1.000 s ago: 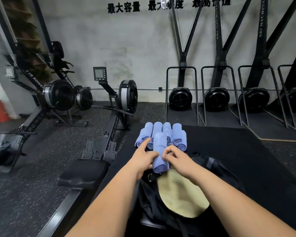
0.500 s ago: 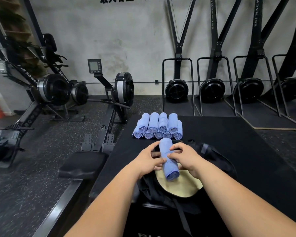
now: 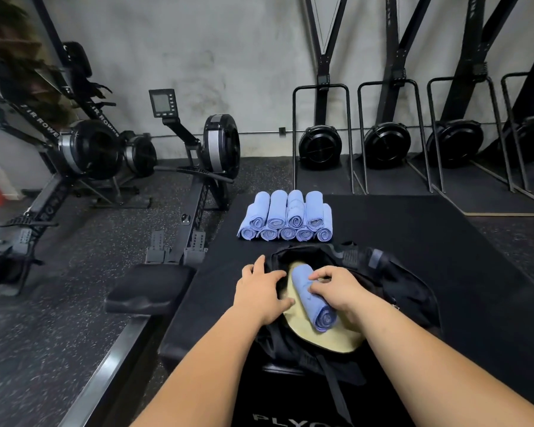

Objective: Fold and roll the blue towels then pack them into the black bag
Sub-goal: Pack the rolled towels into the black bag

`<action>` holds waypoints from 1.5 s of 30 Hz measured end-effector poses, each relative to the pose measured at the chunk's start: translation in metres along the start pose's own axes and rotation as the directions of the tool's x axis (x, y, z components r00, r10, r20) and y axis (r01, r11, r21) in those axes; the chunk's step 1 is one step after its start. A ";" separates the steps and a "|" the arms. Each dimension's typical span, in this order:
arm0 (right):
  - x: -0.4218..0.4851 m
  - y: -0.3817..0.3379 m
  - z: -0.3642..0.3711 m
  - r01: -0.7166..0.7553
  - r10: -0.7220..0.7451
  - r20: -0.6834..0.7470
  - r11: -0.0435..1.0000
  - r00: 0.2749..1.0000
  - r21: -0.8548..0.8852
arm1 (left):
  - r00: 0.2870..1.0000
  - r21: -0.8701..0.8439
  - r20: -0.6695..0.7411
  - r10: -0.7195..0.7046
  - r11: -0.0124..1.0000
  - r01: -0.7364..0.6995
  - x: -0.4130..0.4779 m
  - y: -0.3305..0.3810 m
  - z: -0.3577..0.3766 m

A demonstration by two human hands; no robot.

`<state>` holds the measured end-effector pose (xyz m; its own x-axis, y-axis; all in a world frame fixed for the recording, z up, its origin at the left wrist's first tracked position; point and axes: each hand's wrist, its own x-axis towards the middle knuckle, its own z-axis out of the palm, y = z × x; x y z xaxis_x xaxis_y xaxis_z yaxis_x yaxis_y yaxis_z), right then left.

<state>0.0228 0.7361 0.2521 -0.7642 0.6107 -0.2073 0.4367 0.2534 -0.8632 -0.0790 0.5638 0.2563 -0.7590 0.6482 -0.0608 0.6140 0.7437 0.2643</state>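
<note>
R hand (image 3: pixel 336 291) curls over the rolled towel (image 3: pixel 313 298), grasping it; the roll lies slantwise inside the black bag (image 3: pixel 398 272) mouth, on the beige lining (image 3: pixel 321 342); L hand (image 3: pixel 262 291) rests spread on the bag's left rim, nothing visibly pinched. Risks: the roll isn't tied, so a careless let-go could unwind it; the rim may flop shut if the L hand lifts; the towel stack (image 3: pixel 285 217) waits just beyond the bag, so crooked placement prob. wastes room. Writing: "AIR ROWER" on a rowing machine (image 3: pixel 84 149); "PLYO…", cut off, on the box (image 3: pixel 290 408).
</note>
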 end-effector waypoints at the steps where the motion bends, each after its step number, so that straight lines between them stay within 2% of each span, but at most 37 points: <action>1: 0.003 -0.001 0.003 0.009 -0.009 -0.013 1.000 1.000 -0.017 | 1.000 0.007 0.017 -0.024 1.000 0.023 0.001 0.002 0.002; 5: 0.014 -0.006 0.009 0.044 -0.048 -0.035 0.992 0.998 -0.114 | 0.999 -0.055 -0.017 -0.046 0.997 0.045 0.011 0.000 0.002; 10: 0.020 -0.010 0.024 0.082 -0.090 -0.031 0.974 0.995 -0.209 | 0.999 -0.314 -0.041 -0.024 0.950 0.010 0.019 -0.006 -0.005; 13: 0.022 -0.011 0.037 0.104 -0.112 -0.031 0.975 0.993 -0.196 | 0.996 -0.422 -0.084 0.029 0.905 -0.062 0.017 -0.003 -0.011; 17: 0.022 -0.010 0.048 0.100 -0.104 -0.049 0.992 0.993 -0.075 | 0.980 -0.475 -0.163 0.110 0.862 -0.176 0.013 0.006 -0.021; 20: 0.024 -0.006 0.048 0.083 -0.090 -0.099 0.994 0.991 -0.071 | 0.976 -0.327 -0.123 0.181 0.921 -0.212 0.012 0.005 -0.026; 22: 0.024 -0.006 0.043 0.094 -0.108 -0.130 0.989 0.986 -0.110 | 0.983 -0.056 -0.047 0.177 0.982 -0.180 0.011 0.005 -0.031; 24: 0.025 -0.008 0.038 0.122 -0.152 -0.149 0.974 0.977 -0.192 | 0.993 0.187 0.006 0.117 0.975 -0.116 0.011 0.006 -0.037; 25: 0.024 -0.009 0.035 0.137 -0.178 -0.146 0.957 0.973 -0.255 | 0.995 0.247 0.018 0.095 0.964 -0.097 0.012 0.007 -0.038; 27: 0.022 -0.011 0.032 0.155 -0.217 -0.145 0.923 0.965 -0.352 | 0.994 0.259 0.036 0.101 0.960 -0.107 0.016 0.007 -0.041; 29: 0.022 -0.009 0.033 0.141 -0.210 -0.150 0.917 0.966 -0.372 | 0.987 0.189 0.063 0.146 0.970 -0.155 0.022 0.005 -0.045; 31: 0.021 -0.006 0.042 0.104 -0.160 -0.162 0.947 0.974 -0.305 | 0.975 0.074 0.094 0.201 0.975 -0.208 0.025 0.005 -0.053; 33: 0.021 -0.008 0.054 0.045 -0.063 -0.180 0.994 0.982 -0.101 | 0.961 -0.035 0.100 0.256 0.967 -0.254 0.027 0.005 -0.060; 35: 0.020 -0.011 0.064 -0.002 0.014 -0.176 0.998 0.984 0.065 | 0.956 -0.085 0.119 0.269 0.962 -0.260 0.030 0.004 -0.064; 36: 0.020 -0.010 0.068 -0.002 0.013 -0.143 0.997 0.990 0.078 | 0.956 -0.098 0.130 0.262 0.963 -0.251 0.031 0.002 -0.065; 40: 0.009 -0.001 0.073 0.064 -0.063 0.011 0.996 0.998 -0.057 | 0.970 -0.136 0.115 0.213 0.971 -0.197 0.027 -0.011 -0.058; 43: 0.007 0.006 0.072 0.045 -0.046 -0.043 0.999 0.998 -0.021 | 0.974 -0.163 0.087 0.211 0.967 -0.195 0.020 -0.019 -0.047; 45: 0.005 0.007 0.076 0.011 -0.003 -0.086 0.996 0.996 0.086 | 0.969 -0.205 0.094 0.227 0.957 -0.204 0.014 -0.024 -0.041</action>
<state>-0.0138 0.6841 0.2099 -0.7222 0.6719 -0.1644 0.3858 0.1941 -0.9019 -0.1135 0.5484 0.2883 -0.5761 0.8125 -0.0890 0.6986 0.5460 0.4624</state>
